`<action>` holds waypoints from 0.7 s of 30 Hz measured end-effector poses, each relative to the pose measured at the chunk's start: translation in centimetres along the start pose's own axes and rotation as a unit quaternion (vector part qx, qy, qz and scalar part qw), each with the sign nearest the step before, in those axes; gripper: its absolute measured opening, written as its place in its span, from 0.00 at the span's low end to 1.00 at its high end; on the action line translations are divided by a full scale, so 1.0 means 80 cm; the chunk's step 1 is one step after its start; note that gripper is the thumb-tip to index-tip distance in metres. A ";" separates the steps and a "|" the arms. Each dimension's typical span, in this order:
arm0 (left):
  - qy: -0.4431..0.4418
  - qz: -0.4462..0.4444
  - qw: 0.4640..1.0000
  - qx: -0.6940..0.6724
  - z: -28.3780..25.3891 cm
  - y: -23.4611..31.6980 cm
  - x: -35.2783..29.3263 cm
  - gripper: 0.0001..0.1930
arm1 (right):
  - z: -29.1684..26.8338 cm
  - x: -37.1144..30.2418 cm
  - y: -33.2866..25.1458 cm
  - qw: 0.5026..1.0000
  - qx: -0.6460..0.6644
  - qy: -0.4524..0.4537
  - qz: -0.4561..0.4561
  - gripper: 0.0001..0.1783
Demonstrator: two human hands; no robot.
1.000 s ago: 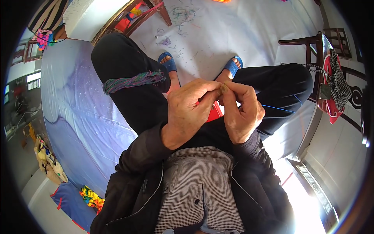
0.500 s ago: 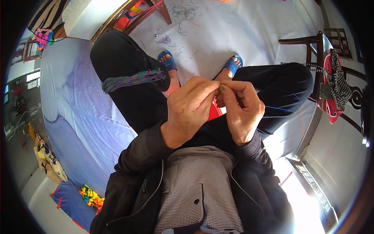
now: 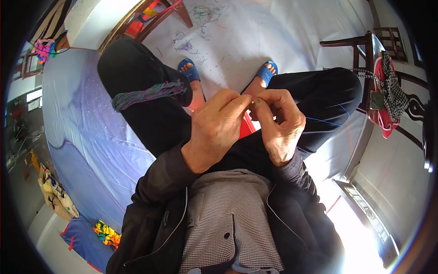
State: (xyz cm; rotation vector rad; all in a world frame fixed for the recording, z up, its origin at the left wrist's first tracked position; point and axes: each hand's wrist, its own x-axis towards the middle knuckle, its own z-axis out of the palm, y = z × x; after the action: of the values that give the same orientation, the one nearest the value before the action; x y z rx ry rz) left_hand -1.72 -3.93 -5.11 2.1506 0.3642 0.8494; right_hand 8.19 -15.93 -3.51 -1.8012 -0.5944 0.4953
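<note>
My left hand (image 3: 212,130) and my right hand (image 3: 280,127) are close together above my lap, thumb and forefinger pinched on each. Their fingertips nearly meet; whatever tiny thing lies between them is too small to make out. A thin blue thread (image 3: 324,121) leaves my right hand and loops over my right thigh. Across my left thigh rests a skein of multicoloured thread (image 3: 148,96), mostly purple and green, touched by neither hand.
Something red (image 3: 247,127) shows below my hands, between my legs. Thread scraps (image 3: 206,14) litter the pale floor ahead. A dark wooden chair (image 3: 344,42) with a red bag (image 3: 387,125) stands at right. Blue-violet sheeting (image 3: 86,123) covers a surface at left.
My fingertips have drawn slightly apart, opening a small gap between the two pinches. The whole view has shifted a little; the skein still lies on my left thigh.
</note>
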 end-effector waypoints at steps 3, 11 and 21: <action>-0.037 -0.019 0.999 -0.008 0.004 0.002 0.000 0.11 | -0.006 -0.003 0.007 0.999 0.027 0.047 -0.005 0.05; -0.160 -0.058 0.976 -0.139 0.043 0.014 -0.024 0.08 | -0.116 0.008 -0.002 0.925 -0.335 0.139 -0.108 0.06; -0.217 -0.125 0.938 -0.239 0.103 0.021 -0.050 0.03 | -0.186 0.067 0.049 0.809 -0.536 -0.045 -0.238 0.05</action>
State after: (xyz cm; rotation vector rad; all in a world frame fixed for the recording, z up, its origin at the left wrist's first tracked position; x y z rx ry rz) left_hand 0.87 -11.68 -9.53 1.7223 0.1729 0.2633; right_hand 21.94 -24.64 -3.15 -2.5303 -1.5639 -0.1902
